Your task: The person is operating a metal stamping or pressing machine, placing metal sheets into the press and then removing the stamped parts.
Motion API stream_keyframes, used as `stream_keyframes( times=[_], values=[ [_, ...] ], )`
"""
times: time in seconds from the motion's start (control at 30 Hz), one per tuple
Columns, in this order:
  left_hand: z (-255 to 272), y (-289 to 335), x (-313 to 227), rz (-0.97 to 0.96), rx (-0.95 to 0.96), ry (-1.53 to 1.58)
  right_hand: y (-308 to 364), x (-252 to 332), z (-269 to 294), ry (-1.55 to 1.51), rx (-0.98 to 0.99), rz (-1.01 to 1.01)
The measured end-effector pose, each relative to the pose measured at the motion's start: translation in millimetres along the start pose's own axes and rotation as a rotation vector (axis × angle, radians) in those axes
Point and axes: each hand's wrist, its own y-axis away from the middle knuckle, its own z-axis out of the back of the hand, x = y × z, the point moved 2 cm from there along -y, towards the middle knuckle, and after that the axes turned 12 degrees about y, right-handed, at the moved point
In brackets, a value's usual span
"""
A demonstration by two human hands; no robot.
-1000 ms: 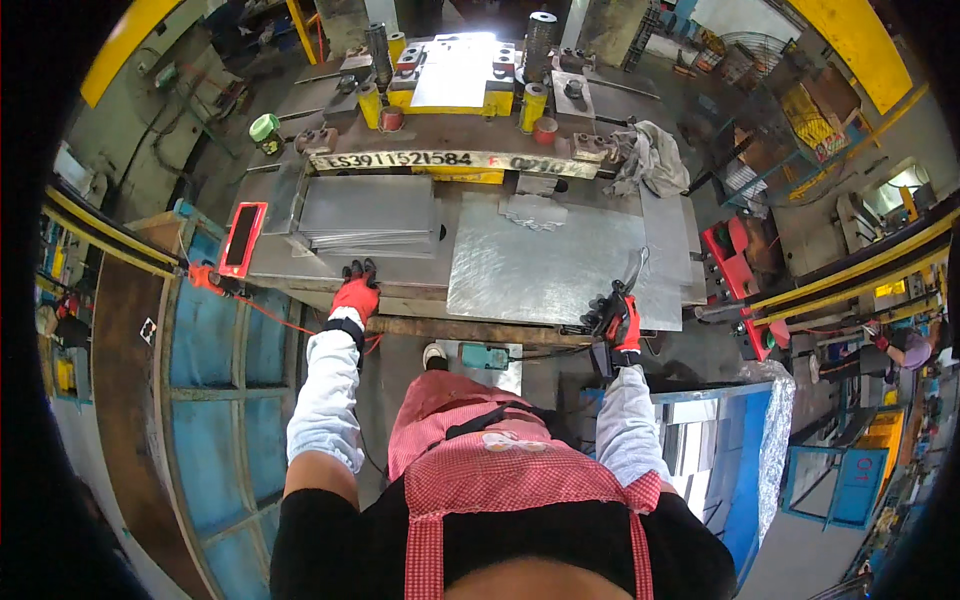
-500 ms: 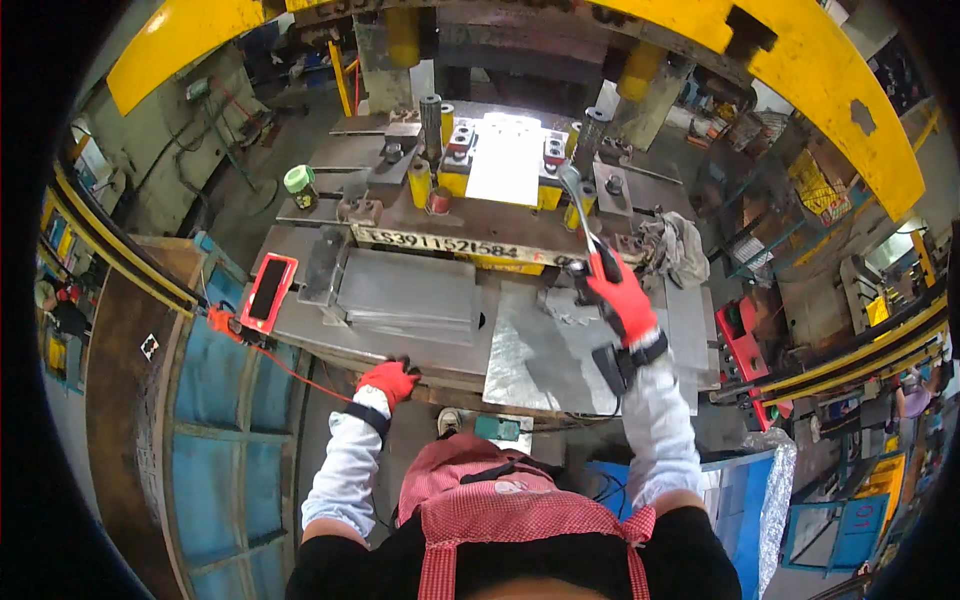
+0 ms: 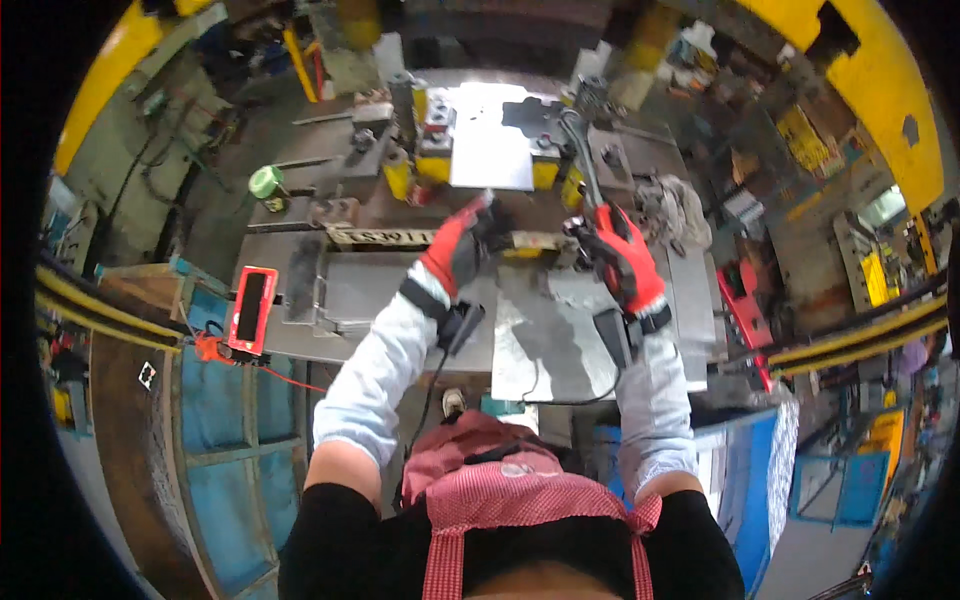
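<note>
My right hand (image 3: 625,262), in a red and dark glove, is closed around the handle of a long grey metal tool with a rounded head (image 3: 578,130). The tool's head is near the right side of the press die, beside a bright white sheet (image 3: 490,150). Over the front of the bench, my left hand (image 3: 462,245) reaches toward the die in a similar glove. Motion blurs its fingers, and I see nothing certain in them. A dark patch (image 3: 530,118) lies across the sheet's upper right; whether it is a part or a shadow is unclear.
Stacked grey sheet metal (image 3: 370,290) lies at the bench's left, a pale sheet (image 3: 540,345) at its front right. A red-framed device (image 3: 252,310), green-lidded jar (image 3: 266,182) and grey rag (image 3: 685,210) sit around. Dark guide posts (image 3: 402,105) flank the die.
My left hand has risen from the bench's front edge and moved forward and right. My right hand still holds the tool, its head now farther forward. A dark patch has appeared at the white sheet.
</note>
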Motion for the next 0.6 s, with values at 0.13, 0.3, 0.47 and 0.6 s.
stream_keyframes(
  times=[0.13,0.3,0.47,0.6],
  values=[
    [-30.1,-36.5,-1.7,0.042,0.054,0.148,123.6,-21.0,33.4,-0.132,-0.072,-0.354],
    [6.8,-82.8,5.2,-0.1,-0.135,0.263,198.3,-96.6,43.3,-0.288,-0.117,-0.617],
    [-22.3,-35.7,0.0,-0.198,-0.177,-0.026,178.1,-151.7,30.2,-0.186,-0.165,-0.594],
    [-34.6,61.0,-45.5,-0.47,-0.161,-0.697,172.5,-154.9,29.2,-0.04,-0.191,-0.638]
  ],
)
